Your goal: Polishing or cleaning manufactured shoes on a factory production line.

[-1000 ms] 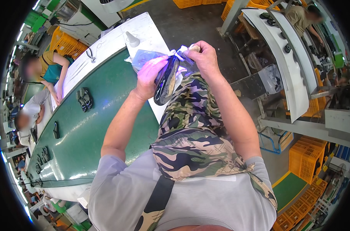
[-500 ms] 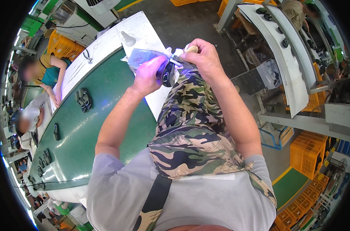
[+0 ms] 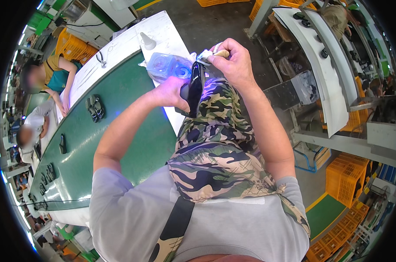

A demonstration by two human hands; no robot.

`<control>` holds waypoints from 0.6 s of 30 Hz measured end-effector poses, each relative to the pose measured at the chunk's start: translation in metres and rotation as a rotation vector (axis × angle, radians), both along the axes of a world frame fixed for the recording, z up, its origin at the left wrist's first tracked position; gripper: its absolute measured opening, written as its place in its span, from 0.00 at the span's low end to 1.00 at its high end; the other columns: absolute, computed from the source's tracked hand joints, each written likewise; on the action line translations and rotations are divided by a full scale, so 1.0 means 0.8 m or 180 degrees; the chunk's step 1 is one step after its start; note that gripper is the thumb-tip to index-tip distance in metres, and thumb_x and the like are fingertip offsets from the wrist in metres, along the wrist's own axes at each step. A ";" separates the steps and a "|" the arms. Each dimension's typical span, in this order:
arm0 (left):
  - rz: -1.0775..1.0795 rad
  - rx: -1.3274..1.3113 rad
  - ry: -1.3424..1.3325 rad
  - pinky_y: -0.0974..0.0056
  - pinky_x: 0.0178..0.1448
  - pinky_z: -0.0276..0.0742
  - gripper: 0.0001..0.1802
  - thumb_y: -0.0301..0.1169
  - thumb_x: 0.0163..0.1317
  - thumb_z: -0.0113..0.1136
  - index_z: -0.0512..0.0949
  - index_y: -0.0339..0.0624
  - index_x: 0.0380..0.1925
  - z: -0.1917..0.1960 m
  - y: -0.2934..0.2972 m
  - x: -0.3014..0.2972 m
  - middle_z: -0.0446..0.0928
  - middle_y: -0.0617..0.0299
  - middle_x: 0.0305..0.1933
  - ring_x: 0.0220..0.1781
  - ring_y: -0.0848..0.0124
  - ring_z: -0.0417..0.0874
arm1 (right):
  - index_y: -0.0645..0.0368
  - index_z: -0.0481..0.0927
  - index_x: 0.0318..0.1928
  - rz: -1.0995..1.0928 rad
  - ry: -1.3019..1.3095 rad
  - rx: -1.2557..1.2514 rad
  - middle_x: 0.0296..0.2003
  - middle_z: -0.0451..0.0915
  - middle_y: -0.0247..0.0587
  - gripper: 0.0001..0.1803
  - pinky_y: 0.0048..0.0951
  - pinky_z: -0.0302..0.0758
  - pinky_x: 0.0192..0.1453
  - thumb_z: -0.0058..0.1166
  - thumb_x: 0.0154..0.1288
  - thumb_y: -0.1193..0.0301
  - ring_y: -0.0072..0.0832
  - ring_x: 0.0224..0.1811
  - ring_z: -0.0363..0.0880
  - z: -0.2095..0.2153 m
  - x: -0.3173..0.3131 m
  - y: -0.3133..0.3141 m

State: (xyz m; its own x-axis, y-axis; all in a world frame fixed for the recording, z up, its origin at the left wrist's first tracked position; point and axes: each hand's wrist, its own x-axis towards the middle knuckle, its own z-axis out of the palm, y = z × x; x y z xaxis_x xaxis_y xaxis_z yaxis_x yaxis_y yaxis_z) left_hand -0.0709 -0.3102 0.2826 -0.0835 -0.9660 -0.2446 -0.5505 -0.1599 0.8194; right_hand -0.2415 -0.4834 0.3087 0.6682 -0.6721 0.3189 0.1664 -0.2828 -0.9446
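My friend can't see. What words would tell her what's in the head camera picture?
Seen from above, a seated person's left hand holds a dark shoe part over camouflage trousers, while the right hand presses a small wooden-handled tool to its top. Beside them runs a green conveyor belt carrying more dark parts.

The person wears a light grey short-sleeved T-shirt [image 3: 132,218], its sleeves ending above the elbows, forearms bare. A camouflage apron [image 3: 220,153] in green, tan, black and cream blotches covers the chest and lap. Its broad strap [image 3: 174,231], black above and camouflage below, crosses the shirt. Both hands are bare, with no gloves, watch or rings to be seen.
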 end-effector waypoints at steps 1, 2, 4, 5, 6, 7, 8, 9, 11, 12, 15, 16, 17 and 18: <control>0.0019 0.0003 0.0005 0.60 0.47 0.81 0.33 0.33 0.33 0.80 0.80 0.36 0.44 -0.007 0.002 0.003 0.84 0.53 0.36 0.37 0.64 0.85 | 0.62 0.76 0.30 0.0039 -0.0092 0.0007 0.30 0.83 0.38 0.10 0.26 0.77 0.38 0.67 0.53 0.77 0.20 0.32 0.79 0.000 0.001 0.001; 0.0015 0.0091 0.0320 0.61 0.50 0.80 0.35 0.32 0.34 0.80 0.79 0.36 0.47 -0.010 0.004 0.003 0.84 0.55 0.39 0.41 0.66 0.84 | 0.62 0.76 0.30 0.0053 -0.0084 0.0012 0.30 0.83 0.38 0.10 0.26 0.77 0.38 0.67 0.53 0.77 0.20 0.32 0.79 -0.001 0.000 0.002; 0.0027 0.0184 0.0647 0.61 0.53 0.79 0.37 0.32 0.35 0.81 0.78 0.36 0.50 -0.016 0.005 0.004 0.85 0.56 0.42 0.44 0.67 0.84 | 0.62 0.74 0.30 0.0103 -0.0005 -0.0165 0.32 0.84 0.39 0.09 0.27 0.77 0.39 0.64 0.53 0.78 0.22 0.34 0.79 -0.002 -0.002 0.002; 0.0006 0.0287 0.0825 0.62 0.56 0.78 0.38 0.32 0.36 0.81 0.77 0.36 0.52 -0.017 0.005 0.005 0.84 0.57 0.45 0.47 0.68 0.83 | 0.62 0.74 0.30 0.0117 0.0003 -0.0159 0.32 0.84 0.39 0.09 0.27 0.77 0.39 0.64 0.53 0.78 0.22 0.34 0.79 -0.004 -0.003 0.003; -0.0014 0.0389 0.1003 0.62 0.58 0.76 0.40 0.32 0.37 0.81 0.77 0.35 0.54 -0.018 0.006 0.005 0.84 0.58 0.48 0.49 0.68 0.82 | 0.62 0.74 0.30 0.0168 -0.0030 -0.0160 0.33 0.84 0.40 0.09 0.27 0.77 0.41 0.64 0.53 0.79 0.22 0.35 0.80 -0.005 -0.003 0.004; -0.0001 0.0394 0.1014 0.62 0.58 0.76 0.40 0.32 0.37 0.81 0.77 0.35 0.54 -0.018 0.007 0.004 0.84 0.58 0.48 0.49 0.68 0.82 | 0.62 0.74 0.29 0.0220 -0.0063 -0.0159 0.33 0.83 0.40 0.09 0.27 0.77 0.42 0.64 0.54 0.79 0.23 0.37 0.80 -0.007 -0.004 0.005; 0.0049 0.0504 0.1264 0.63 0.60 0.76 0.40 0.31 0.37 0.80 0.76 0.35 0.55 -0.017 0.008 0.003 0.83 0.59 0.49 0.50 0.68 0.82 | 0.62 0.74 0.29 0.0229 -0.0055 -0.0151 0.33 0.83 0.40 0.09 0.27 0.77 0.42 0.64 0.54 0.79 0.23 0.37 0.80 -0.008 -0.004 0.007; 0.0099 0.0615 0.1514 0.63 0.61 0.75 0.41 0.31 0.37 0.80 0.76 0.35 0.56 -0.017 0.009 0.001 0.83 0.60 0.49 0.51 0.68 0.81 | 0.61 0.73 0.29 0.0311 -0.0083 -0.0090 0.33 0.83 0.40 0.09 0.27 0.77 0.43 0.63 0.54 0.80 0.23 0.38 0.80 -0.009 -0.005 0.008; 0.0257 0.0645 0.1820 0.63 0.61 0.75 0.41 0.31 0.37 0.80 0.76 0.35 0.57 -0.020 0.011 -0.001 0.82 0.60 0.50 0.51 0.68 0.81 | 0.61 0.73 0.29 0.0398 -0.0105 -0.0020 0.34 0.83 0.40 0.10 0.27 0.77 0.44 0.63 0.53 0.80 0.23 0.39 0.80 -0.013 -0.007 0.012; 0.0406 0.0668 0.2116 0.64 0.62 0.74 0.42 0.30 0.37 0.79 0.76 0.34 0.57 -0.021 0.012 -0.002 0.82 0.60 0.50 0.52 0.68 0.81 | 0.61 0.73 0.29 0.0441 -0.0114 0.0016 0.34 0.83 0.40 0.10 0.26 0.76 0.45 0.63 0.53 0.80 0.23 0.39 0.79 -0.015 -0.008 0.014; 0.0532 0.0665 0.2346 0.64 0.63 0.74 0.41 0.32 0.38 0.77 0.76 0.34 0.58 -0.023 0.016 -0.006 0.82 0.60 0.51 0.52 0.68 0.81 | 0.61 0.73 0.30 0.0555 -0.0131 0.0146 0.34 0.82 0.39 0.10 0.26 0.75 0.45 0.63 0.54 0.81 0.22 0.39 0.79 -0.024 -0.011 0.020; 0.0613 0.0607 0.2455 0.64 0.63 0.74 0.41 0.32 0.39 0.77 0.76 0.34 0.58 -0.024 0.017 -0.007 0.82 0.60 0.51 0.52 0.68 0.81 | 0.61 0.73 0.30 0.0625 -0.0145 0.0229 0.34 0.82 0.38 0.09 0.25 0.75 0.45 0.62 0.54 0.81 0.21 0.39 0.78 -0.028 -0.012 0.022; 0.0616 0.0618 0.2457 0.64 0.63 0.74 0.41 0.32 0.39 0.77 0.76 0.34 0.58 -0.025 0.018 -0.007 0.82 0.60 0.51 0.52 0.68 0.81 | 0.61 0.73 0.30 0.0624 -0.0143 0.0239 0.34 0.82 0.38 0.09 0.25 0.75 0.45 0.62 0.54 0.81 0.21 0.39 0.78 -0.032 -0.013 0.025; 0.0781 0.0633 0.2700 0.63 0.63 0.74 0.40 0.31 0.39 0.76 0.76 0.34 0.58 -0.025 0.018 -0.007 0.82 0.60 0.51 0.52 0.67 0.81 | 0.60 0.73 0.30 0.0678 -0.0152 0.0294 0.34 0.82 0.38 0.09 0.26 0.75 0.45 0.63 0.55 0.81 0.21 0.39 0.78 -0.037 -0.013 0.028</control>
